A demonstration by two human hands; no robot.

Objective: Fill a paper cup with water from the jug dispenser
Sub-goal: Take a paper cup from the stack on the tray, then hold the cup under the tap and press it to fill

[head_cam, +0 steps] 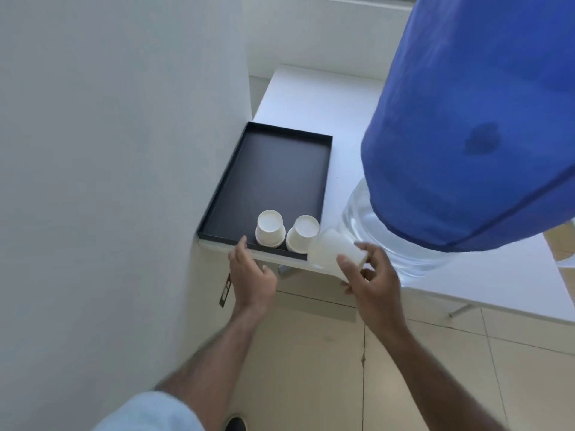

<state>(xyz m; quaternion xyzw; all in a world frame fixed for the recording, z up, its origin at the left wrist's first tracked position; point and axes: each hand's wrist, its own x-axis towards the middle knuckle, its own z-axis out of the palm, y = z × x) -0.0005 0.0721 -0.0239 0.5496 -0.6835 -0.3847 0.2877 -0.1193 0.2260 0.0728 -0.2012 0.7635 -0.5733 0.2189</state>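
My right hand [371,275] grips a white paper cup [333,250], tilted on its side just off the table's front edge, beside the jug. The water jug [370,231] is clear plastic with a blue cloth cover [466,119] over most of it; its tap is hidden. Two more white paper cups stand upside down at the front of a black tray [273,169]: one [270,228] on the left, one [302,233] on the right. My left hand [252,275] hovers with fingers apart at the tray's front edge, holding nothing.
The tray and jug stand on a white table [311,101]. A white wall [109,150] runs close along the tray's left side. Below the table is a beige tiled floor [311,353]. My shoe shows at the bottom.
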